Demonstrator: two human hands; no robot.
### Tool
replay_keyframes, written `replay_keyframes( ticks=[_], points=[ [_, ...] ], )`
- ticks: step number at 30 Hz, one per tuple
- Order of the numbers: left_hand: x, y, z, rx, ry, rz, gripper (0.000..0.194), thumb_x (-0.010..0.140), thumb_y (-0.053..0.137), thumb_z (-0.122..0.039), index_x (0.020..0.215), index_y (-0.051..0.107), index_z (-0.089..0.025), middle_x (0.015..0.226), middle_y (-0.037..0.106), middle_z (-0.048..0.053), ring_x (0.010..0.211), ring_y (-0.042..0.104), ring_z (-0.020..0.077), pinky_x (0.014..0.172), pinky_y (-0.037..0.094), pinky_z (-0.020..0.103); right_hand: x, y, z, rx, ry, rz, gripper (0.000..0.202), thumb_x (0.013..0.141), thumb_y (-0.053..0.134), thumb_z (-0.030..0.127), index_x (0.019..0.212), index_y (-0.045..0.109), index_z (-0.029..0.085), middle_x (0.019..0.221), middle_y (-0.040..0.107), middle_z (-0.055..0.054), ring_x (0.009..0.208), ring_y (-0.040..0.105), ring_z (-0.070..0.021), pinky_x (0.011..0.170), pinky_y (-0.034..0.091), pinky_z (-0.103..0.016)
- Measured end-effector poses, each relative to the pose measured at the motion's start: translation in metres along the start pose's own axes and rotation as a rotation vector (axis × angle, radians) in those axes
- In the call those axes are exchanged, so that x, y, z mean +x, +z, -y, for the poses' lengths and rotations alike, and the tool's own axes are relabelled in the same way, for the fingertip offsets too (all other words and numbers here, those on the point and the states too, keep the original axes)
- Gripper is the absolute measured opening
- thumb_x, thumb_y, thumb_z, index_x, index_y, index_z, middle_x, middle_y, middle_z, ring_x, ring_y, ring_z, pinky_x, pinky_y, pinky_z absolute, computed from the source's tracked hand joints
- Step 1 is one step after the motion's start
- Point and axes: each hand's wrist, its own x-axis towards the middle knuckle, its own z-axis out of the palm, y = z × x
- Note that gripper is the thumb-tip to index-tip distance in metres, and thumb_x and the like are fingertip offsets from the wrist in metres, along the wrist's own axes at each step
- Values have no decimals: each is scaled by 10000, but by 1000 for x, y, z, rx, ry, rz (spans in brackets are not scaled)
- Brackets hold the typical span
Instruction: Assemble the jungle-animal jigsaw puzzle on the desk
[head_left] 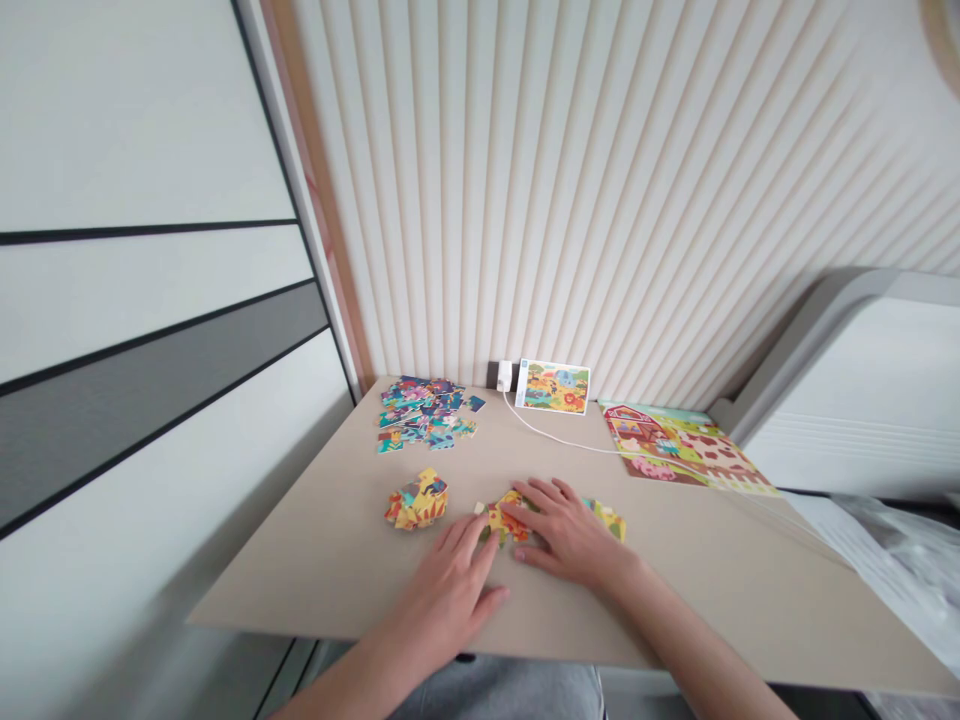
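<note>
Colourful jigsaw puzzle pieces [508, 515] in yellow, orange and green lie on the table under and between my hands. My left hand [450, 578] rests at their left side, fingers stretched out and fingertips touching the edge. Spread over the pieces from the right is my right hand [566, 532], its fingers flat and apart, covering part of them. More yellow and green pieces [606, 518] show past its far side. A small heap of yellowish puzzle pieces [418, 500] sits to the left of my left hand.
Darker blue and purple puzzle pieces [427, 408] are scattered at the back left. A picture card [555, 386] leans against the ribbed wall beside a white charger [505, 376]. Its cable [570, 443] crosses a farm-themed puzzle [675, 445] on the right. Plastic wrapping [892, 545] lies far right.
</note>
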Motion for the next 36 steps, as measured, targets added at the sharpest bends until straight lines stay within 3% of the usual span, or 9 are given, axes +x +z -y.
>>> replay_keyframes(
  ticks=[4,10,15,18,22,26,31,36],
  points=[
    [8,2,-12,-112,71,124,630,988,637,-419,1550,454,-200,1645,399,152,1522,380,337,1225,389,481,-19,-4,-15,25,-22,-40,477,1041,498,516,1481,560,342,1540,551,-91,1384,534,-281,1137,431,-477],
    [40,3,-24,-269,299,253,604,1008,599,-377,1563,430,-211,1698,314,110,1533,375,290,1248,356,405,-60,-16,-53,8,-48,-52,442,1022,542,408,1448,591,300,1490,592,-111,1317,594,-271,1118,460,-466],
    [52,6,-19,-225,261,191,625,972,623,-302,1557,428,-198,1634,414,132,1492,426,294,1243,357,427,-95,-14,-84,-28,11,-77,686,943,645,572,1560,473,326,1586,509,-109,1451,483,-341,1227,316,-595],
    [61,6,-11,-184,254,178,653,955,654,-339,1550,436,-180,1604,449,160,1485,424,321,1235,358,460,-119,-7,-100,-35,127,-106,762,911,675,598,1583,439,328,1604,482,-120,1464,464,-362,1214,338,-605],
    [85,14,-12,-183,252,161,741,912,710,-474,1525,461,-139,1570,481,193,1460,442,349,1221,367,481,-143,2,-111,6,262,-178,611,947,638,460,1525,509,312,1517,570,-108,1371,558,-315,1144,454,-510],
    [106,30,-27,-227,227,96,780,878,751,-469,1520,453,-142,1459,579,166,1354,530,324,1181,410,459,-156,6,-114,-14,382,-239,508,920,616,364,1423,588,301,1415,636,-89,1287,607,-304,1082,499,-486],
    [104,39,-33,-238,260,86,557,909,742,-391,1407,572,-207,1365,638,98,1297,552,285,1170,410,433,-161,5,-115,-50,488,-280,486,928,615,432,1397,597,309,1404,644,-80,1288,606,-311,1064,508,-493],
    [95,34,-31,-224,301,101,450,945,721,-357,1361,606,-231,1336,646,74,1254,566,271,1124,446,418,-160,6,-115,-74,419,-233,663,940,635,542,1545,468,328,1562,522,-111,1402,524,-334,1129,455,-539]
  ],
)
